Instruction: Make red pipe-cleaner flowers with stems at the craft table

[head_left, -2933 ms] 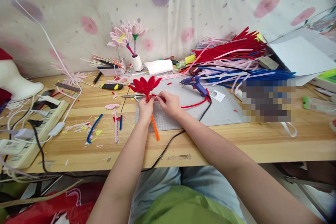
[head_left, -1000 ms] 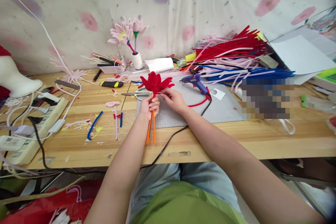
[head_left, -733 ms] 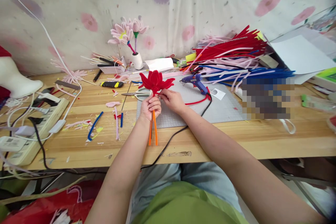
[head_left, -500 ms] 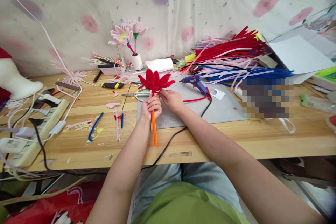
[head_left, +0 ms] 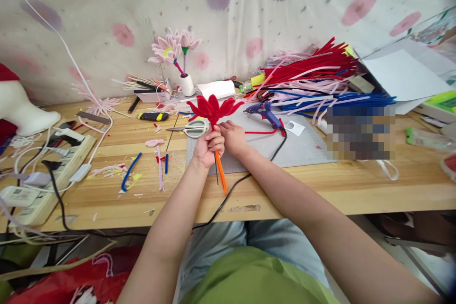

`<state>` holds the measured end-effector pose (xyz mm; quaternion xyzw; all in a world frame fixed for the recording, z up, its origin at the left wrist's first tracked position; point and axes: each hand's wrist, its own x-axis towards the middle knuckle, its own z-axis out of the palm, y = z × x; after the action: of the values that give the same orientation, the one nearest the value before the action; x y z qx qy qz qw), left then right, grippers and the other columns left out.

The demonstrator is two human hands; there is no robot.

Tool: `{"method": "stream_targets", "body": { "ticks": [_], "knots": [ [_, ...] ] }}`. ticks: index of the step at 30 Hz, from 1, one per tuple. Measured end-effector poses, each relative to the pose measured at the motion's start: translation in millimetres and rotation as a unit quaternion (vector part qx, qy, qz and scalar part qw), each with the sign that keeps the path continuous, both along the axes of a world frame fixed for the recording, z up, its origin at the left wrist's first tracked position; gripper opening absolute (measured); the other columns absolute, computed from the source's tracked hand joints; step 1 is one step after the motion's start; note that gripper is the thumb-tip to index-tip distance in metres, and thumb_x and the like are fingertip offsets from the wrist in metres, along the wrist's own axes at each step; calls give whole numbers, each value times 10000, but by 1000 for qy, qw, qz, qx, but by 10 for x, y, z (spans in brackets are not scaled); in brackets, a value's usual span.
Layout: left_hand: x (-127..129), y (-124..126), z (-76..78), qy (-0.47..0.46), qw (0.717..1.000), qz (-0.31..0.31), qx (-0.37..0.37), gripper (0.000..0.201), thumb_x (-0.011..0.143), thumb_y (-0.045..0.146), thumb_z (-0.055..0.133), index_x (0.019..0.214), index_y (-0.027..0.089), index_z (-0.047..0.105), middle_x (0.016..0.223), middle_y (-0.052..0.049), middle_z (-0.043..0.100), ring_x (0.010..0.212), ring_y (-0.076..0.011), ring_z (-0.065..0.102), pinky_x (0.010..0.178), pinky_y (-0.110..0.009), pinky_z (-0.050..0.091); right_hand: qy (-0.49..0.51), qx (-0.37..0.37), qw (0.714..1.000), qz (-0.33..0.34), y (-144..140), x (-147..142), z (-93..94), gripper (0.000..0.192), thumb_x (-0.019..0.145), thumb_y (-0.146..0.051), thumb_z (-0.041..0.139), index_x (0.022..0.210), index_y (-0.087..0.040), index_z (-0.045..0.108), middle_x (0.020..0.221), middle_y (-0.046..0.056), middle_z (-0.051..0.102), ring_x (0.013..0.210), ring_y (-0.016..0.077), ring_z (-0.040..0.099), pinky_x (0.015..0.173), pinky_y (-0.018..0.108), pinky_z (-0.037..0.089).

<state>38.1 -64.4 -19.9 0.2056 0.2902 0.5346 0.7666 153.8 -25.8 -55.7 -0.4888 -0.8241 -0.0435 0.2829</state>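
Observation:
My left hand [head_left: 210, 145] is closed round the stem of a red pipe-cleaner flower [head_left: 213, 109], just under its spread petals. Below the fist hang orange pipe cleaners [head_left: 220, 173] and a thin dark stick [head_left: 216, 174]. Right beside the flower's base is my right hand [head_left: 233, 137], its fingers curled and partly hidden. A red pipe cleaner [head_left: 260, 132] runs from this hand to the right, towards a blue glue gun [head_left: 265, 113] lying on the grey cutting mat [head_left: 299, 149]. Scissors [head_left: 194, 128] with pale handles lie behind the left hand.
Bundles of red [head_left: 313, 64] and blue pipe cleaners [head_left: 356, 99] are heaped at the back right. Pink pipe-cleaner flowers [head_left: 169, 50] stand in a white vase [head_left: 186, 85]. A black cable [head_left: 228, 197] crosses the table's front. Left are a power strip [head_left: 67, 175] and a utility knife [head_left: 153, 116].
My left hand and the flower have shifted slightly right, and the stem's lower end has swung right. The right hand has turned and its fingers are more curled in.

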Motion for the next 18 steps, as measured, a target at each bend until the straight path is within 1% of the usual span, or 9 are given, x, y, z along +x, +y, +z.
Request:
{"method": "stream_targets", "body": {
  "ticks": [2, 3, 5, 6, 8, 10, 12, 15, 18],
  "knots": [
    [16, -11, -1, -9, 1000, -6, 2, 144, 843, 157, 468, 882, 194, 602, 467, 47, 318, 402, -66, 217, 343, -170, 211, -10, -11, 1000, -4, 7, -17, -3, 262, 887, -266, 412, 854, -170, 653, 802, 86, 634, 793, 192, 484, 589, 289, 316],
    [23, -10, -3, -13, 1000, -6, 4, 153, 841, 149, 468, 897, 196, 602, 469, 48, 318, 400, -63, 217, 341, -165, 208, -14, -17, 1000, -5, 11, -23, -3, 265, 886, -265, 412, 830, -165, 652, 796, 88, 632, 792, 195, 485, 588, 291, 318],
    [33, 6, -13, -15, 1000, 3, 8, 159, 842, 139, 464, 899, 196, 601, 476, 48, 317, 398, -57, 214, 336, -153, 198, -22, -26, 999, 2, 17, -29, -4, 269, 887, -272, 409, 846, -166, 654, 806, 87, 633, 803, 200, 485, 605, 297, 331],
    [33, 21, -19, -13, 1000, 12, 10, 159, 844, 140, 459, 891, 193, 601, 481, 47, 318, 397, -53, 214, 333, -148, 195, -23, -27, 999, 8, 19, -29, -3, 272, 889, -277, 404, 885, -171, 655, 824, 86, 637, 821, 204, 484, 630, 300, 342],
    [14, 61, -30, -9, 999, 37, 15, 167, 856, 150, 438, 872, 189, 600, 489, 45, 326, 392, -47, 215, 328, -141, 192, -15, -20, 999, 21, 24, -24, -2, 288, 890, -290, 404, 1022, -180, 634, 899, 89, 641, 883, 215, 475, 709, 312, 360],
    [-35, 106, -29, -18, 997, 64, 25, 192, 868, 160, 413, 870, 187, 603, 493, 45, 345, 382, -40, 221, 321, -136, 195, 2, -8, 1000, 29, 30, -12, 0, 354, 884, -320, 415, 1168, -175, 568, 999, 101, 628, 953, 227, 457, 795, 333, 355],
    [-109, 145, -11, -36, 995, 89, 38, 211, 873, 160, 399, 889, 187, 607, 498, 45, 380, 370, -33, 233, 315, -130, 203, 21, 0, 999, 37, 34, 3, 2, 421, 881, -363, 414, 1231, -156, 521, 1053, 116, 612, 980, 232, 449, 840, 352, 342],
    [-203, 180, 42, -32, 990, 131, 30, 204, 867, 169, 412, 887, 180, 615, 532, 35, 478, 363, -19, 271, 313, -125, 221, 44, 10, 998, 49, 23, 19, 15, 410, 891, -392, 380, 1157, -148, 576, 994, 117, 631, 935, 228, 469, 839, 364, 333],
    [-200, 183, 86, 28, 980, 195, 25, 162, 841, 200, 470, 790, 155, 617, 596, 3, 580, 382, -9, 337, 324, -130, 229, 68, 22, 996, 59, -21, -4, 74, 374, 909, -351, 339, 1003, -159, 646, 910, 102, 651, 860, 212, 491, 786, 344, 341]
  ]
}}
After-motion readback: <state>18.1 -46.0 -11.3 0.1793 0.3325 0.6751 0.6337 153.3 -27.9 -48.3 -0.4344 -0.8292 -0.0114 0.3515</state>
